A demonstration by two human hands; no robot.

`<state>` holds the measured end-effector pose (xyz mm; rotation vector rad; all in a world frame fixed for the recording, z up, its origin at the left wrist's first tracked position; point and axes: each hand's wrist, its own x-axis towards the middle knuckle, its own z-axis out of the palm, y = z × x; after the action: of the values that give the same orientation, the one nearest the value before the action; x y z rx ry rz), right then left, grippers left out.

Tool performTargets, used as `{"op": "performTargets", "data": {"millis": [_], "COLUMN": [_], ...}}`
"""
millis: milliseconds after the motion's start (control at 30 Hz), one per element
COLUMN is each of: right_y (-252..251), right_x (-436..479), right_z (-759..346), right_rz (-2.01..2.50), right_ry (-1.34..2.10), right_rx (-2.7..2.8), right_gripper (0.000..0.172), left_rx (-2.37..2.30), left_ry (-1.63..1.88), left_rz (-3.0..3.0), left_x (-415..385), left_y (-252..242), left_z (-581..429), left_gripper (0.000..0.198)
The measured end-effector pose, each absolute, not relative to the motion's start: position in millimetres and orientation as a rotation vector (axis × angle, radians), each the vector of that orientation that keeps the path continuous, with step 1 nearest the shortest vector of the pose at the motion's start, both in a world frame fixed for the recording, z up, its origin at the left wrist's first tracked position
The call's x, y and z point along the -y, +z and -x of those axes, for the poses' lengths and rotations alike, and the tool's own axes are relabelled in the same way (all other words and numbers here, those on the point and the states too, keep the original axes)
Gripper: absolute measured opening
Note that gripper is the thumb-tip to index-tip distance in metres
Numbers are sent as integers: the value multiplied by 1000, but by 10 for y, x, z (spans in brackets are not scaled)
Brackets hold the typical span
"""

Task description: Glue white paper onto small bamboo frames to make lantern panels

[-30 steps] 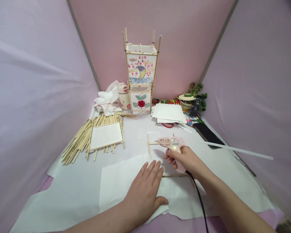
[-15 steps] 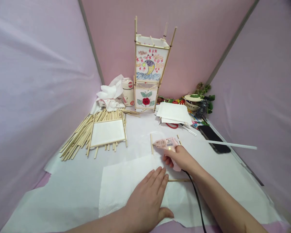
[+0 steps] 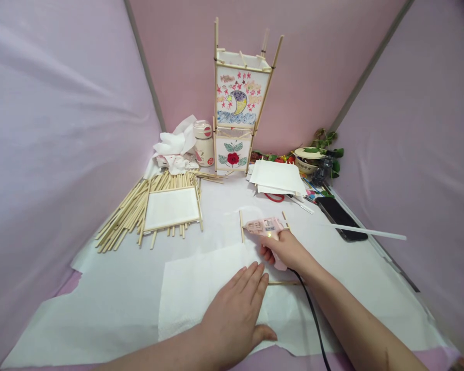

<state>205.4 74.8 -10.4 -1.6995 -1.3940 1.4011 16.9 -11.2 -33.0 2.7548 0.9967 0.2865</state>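
Note:
My right hand [image 3: 284, 250] grips a pink glue gun [image 3: 261, 225], its nozzle pointing left. The nozzle tip is at the middle of a short wooden stick [image 3: 242, 226] standing away from me. Flat on a white paper sheet [image 3: 185, 288], my left hand [image 3: 237, 299] has its fingers stretched out and its thumb apart. Beyond its fingertips, a wooden stick [image 3: 284, 283] lies crosswise, partly hidden by my right arm. Another stick [image 3: 284, 215] shows behind the gun. A whitish glue stick [image 3: 371, 232] reaches right, over the phone; its near end is hard to make out.
A wooden-framed white panel [image 3: 172, 208] rests on a heap of sticks [image 3: 119, 221]. At the back stand a drawn-on paper lantern [image 3: 242, 98] and a bottle [image 3: 204, 147]. Stacked papers [image 3: 278, 176], a phone [image 3: 340, 219] and a lidded bowl [image 3: 307, 159] are right. A black cord [image 3: 313, 314] trails toward me.
The whole view has shifted slightly. The far end of the glue stick has dipped a little. Both hands and the gun keep nearly the same places on the table.

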Motion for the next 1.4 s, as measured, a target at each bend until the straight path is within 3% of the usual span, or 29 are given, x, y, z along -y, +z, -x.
{"op": "performTargets", "data": {"millis": [1400], "right_y": [-48], "right_x": [-709], "right_z": [-2170], "right_rz": [1811], "right_ry": [1297], "right_rx": [1415], "right_gripper": [33], "left_rx": [-991], "left_ry": [100], "left_rz": [-2745], "left_x": [86], "left_y": [-254], "left_z": [-196], "left_gripper": [87]}}
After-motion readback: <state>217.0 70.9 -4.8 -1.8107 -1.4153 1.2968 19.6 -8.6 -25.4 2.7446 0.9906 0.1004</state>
